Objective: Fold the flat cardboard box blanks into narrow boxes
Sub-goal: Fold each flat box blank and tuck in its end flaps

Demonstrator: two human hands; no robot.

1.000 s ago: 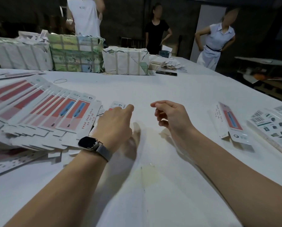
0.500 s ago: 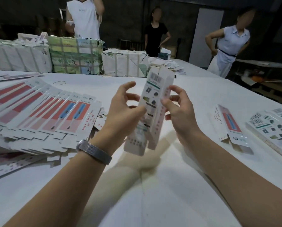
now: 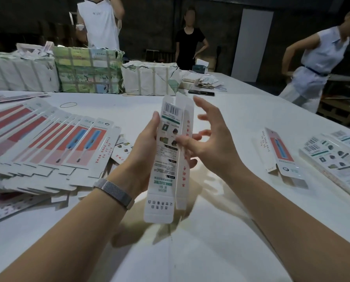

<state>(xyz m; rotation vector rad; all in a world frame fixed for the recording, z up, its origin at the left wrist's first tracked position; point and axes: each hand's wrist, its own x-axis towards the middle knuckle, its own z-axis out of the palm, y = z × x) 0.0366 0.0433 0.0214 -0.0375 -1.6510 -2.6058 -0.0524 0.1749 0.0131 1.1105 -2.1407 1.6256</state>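
Head view: a blank (image 3: 166, 157) is held upright above the near middle of the table (image 3: 241, 119).
It is gripped along its left edge by the left hand (image 3: 144, 153); the right hand (image 3: 208, 141) is spread, thumb on the front panel. A panel may be creased crookedly if squeezed off its score. More blanks (image 3: 48, 143) are fanned by the left edge; bundles (image 3: 84, 72) are stacked along the far edge in a dim room.

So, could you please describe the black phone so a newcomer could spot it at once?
Start at the white-wrapped bundle at the table's far side. Just right of it lies the phone, flat and dark, unlike the pale paper scraps behind it.
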